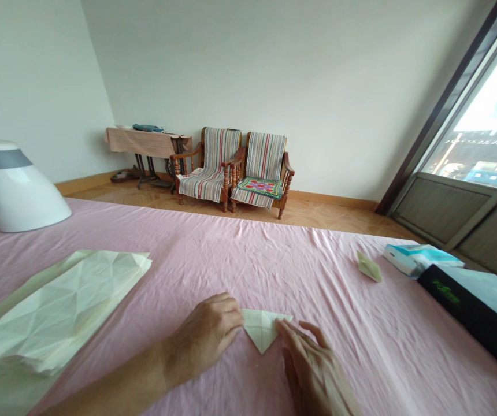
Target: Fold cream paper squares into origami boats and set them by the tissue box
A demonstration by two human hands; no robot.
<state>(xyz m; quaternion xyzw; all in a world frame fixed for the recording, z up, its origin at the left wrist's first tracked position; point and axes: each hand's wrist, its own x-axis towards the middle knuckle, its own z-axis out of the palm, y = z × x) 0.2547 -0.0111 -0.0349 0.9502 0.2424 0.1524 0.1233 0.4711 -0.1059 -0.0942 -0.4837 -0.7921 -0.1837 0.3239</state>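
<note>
Your folded paper triangle [261,332] lies on the pink cloth [196,248], its tip at six o'clock. Your left hand [207,332] is curled at its nine o'clock corner; I can't tell whether it pinches. Your right hand [315,364], half open, rests fingertips on the three o'clock corner. Farther out at three, the black box [469,315] bears green lettering, too blurred to read.

Folded paper [262,332] matt; tablecloth [214,254] wrinkled; kettle [29,199] glossy.
</note>
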